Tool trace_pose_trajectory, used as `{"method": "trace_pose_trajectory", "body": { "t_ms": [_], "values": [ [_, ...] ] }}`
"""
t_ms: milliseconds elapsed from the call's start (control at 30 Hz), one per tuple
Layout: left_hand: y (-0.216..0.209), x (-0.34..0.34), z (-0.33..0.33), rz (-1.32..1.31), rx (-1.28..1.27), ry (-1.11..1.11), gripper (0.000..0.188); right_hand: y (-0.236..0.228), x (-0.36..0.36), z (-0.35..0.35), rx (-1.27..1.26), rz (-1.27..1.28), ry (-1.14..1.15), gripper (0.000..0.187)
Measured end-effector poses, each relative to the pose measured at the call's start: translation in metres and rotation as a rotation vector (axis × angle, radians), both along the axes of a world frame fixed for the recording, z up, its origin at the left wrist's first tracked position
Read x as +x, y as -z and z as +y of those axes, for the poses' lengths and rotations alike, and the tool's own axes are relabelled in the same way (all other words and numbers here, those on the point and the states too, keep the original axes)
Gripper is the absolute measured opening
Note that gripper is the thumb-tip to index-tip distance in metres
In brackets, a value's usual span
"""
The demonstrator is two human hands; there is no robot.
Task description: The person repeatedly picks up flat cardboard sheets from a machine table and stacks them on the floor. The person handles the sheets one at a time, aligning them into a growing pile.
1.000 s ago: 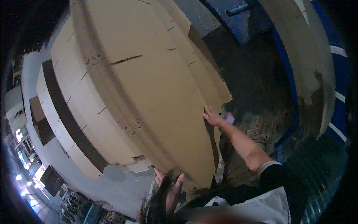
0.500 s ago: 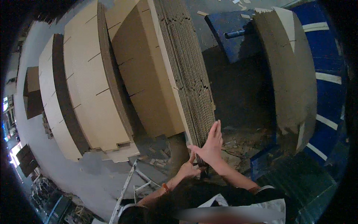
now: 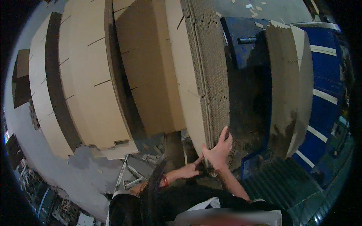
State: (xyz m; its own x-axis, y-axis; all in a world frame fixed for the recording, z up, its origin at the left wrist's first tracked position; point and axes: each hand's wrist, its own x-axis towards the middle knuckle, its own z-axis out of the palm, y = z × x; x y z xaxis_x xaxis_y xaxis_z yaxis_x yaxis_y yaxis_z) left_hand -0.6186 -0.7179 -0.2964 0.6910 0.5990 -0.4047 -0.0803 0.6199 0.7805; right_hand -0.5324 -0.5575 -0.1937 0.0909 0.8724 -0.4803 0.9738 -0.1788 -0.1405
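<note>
A thick stack of corrugated cardboard sheets [image 3: 214,84] stands tilted in front of me, its layered edges facing up and its tan broad side turned left. Across the near end of its layered edge lies my right hand [image 3: 220,151], thumb at the left side and fingers reaching along the right. My left hand [image 3: 190,170] is lower, at the near bottom corner, with a finger and thumb against the stack; part of its grip is hidden.
Piles of slotted cardboard sheets [image 3: 90,75] stand on the left. To the right, another cardboard stack [image 3: 284,94] rests against a blue surface with white strips [image 3: 324,96]. A blue plate with a bar [image 3: 241,51] is beyond. Near my left arm is a white metal frame [image 3: 132,175]; cardboard scraps litter the floor.
The held stack has tipped, showing more of its tan broad side. In the picture, it and my right hand sit slightly farther right. The view has shifted too; both hands stay at the near end.
</note>
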Motion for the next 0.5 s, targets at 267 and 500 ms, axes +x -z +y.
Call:
{"method": "trace_pose_trajectory", "body": {
  "t_ms": [267,500],
  "values": [
    [0.146,-0.080,0.123,0.163,-0.877,-0.503,0.058,-0.048,0.056,0.025,0.142,0.286,0.008,0.106],
    [0.211,-0.049,0.225,-0.262,-0.852,-0.810,0.102,-0.186,0.117,0.006,0.064,0.284,0.017,0.101]
  ]
}}
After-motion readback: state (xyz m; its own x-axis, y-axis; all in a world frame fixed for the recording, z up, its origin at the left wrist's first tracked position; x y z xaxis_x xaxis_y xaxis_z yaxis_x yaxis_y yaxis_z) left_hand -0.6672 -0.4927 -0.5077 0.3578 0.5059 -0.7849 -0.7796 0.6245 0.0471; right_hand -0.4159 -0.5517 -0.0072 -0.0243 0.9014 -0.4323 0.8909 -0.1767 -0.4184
